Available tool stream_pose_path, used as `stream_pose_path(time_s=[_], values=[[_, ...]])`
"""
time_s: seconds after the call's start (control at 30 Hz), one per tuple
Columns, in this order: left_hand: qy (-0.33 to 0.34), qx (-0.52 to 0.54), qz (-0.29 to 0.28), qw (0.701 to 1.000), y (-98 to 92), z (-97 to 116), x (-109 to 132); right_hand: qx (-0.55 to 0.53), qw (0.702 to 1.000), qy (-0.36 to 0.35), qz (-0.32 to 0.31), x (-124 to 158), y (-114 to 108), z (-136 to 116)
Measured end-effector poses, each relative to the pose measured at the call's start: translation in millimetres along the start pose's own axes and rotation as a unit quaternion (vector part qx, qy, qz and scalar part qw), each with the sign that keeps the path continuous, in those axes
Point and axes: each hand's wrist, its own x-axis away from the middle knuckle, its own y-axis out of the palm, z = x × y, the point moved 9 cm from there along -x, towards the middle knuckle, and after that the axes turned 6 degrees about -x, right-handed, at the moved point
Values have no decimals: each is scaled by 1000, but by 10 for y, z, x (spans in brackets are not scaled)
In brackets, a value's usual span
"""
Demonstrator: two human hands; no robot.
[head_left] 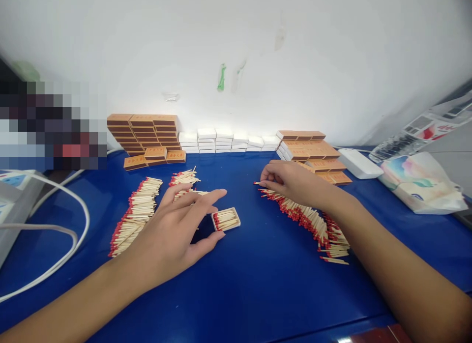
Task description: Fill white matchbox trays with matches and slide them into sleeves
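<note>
A small white matchbox tray point(239, 222) with red-tipped matches lying in it rests on the blue table. My left hand point(184, 215) is spread around the tray's left end, thumb at its near edge and index finger stretched out beyond its far side; the thumb seems to touch or nearly touch the tray. To the right, my right hand point(283, 181) pinches a match point(257, 183), whose red head sticks out at the fingertips. That hand is at the far end of a long row of loose matches point(300, 215), partly under my forearm.
More loose matches point(142, 205) lie at left, partly behind my left hand. Against the wall stand brown matchboxes point(155, 131), white trays point(224, 140) and further matchboxes point(309, 149). A white adapter point(359, 163) and tissue pack point(422, 183) lie right; white cables point(86, 220) curve at left.
</note>
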Motion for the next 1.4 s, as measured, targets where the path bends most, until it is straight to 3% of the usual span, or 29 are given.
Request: stream_pose_path(time_s=[0.23,0.33,0.43,0.57,0.7,0.93,1.07,1.2,1.3,1.4], values=[[-5,8,2,1000,-2,-6,-3,-8,1000,-15,6,7,7,20],[-2,4,-1,1000,2,-3,-4,-27,998,-56,33,61,-47,-245],[-2,-1,-2,1000,11,-7,-8,-57,992,-97,56,167,-65,-671],[-1,-1,5,1000,5,-7,-5,-44,987,-153,14,300,109,-1216],[2,0,11,1000,-4,2,0,7,985,-172,-19,333,273,-1379],[6,-14,13,1000,-7,4,-2,91,983,-157,-8,267,387,-1290],[1,-11,8,1000,-3,-3,-5,58,985,-158,43,265,156,-1189],[-4,0,8,1000,-8,-7,0,28,984,-95,146,245,-378,-711],[-3,5,9,1000,-4,-8,5,31,993,-21,109,167,-508,-235],[-6,7,6,1000,4,-17,5,16,999,2,45,107,-430,37]])
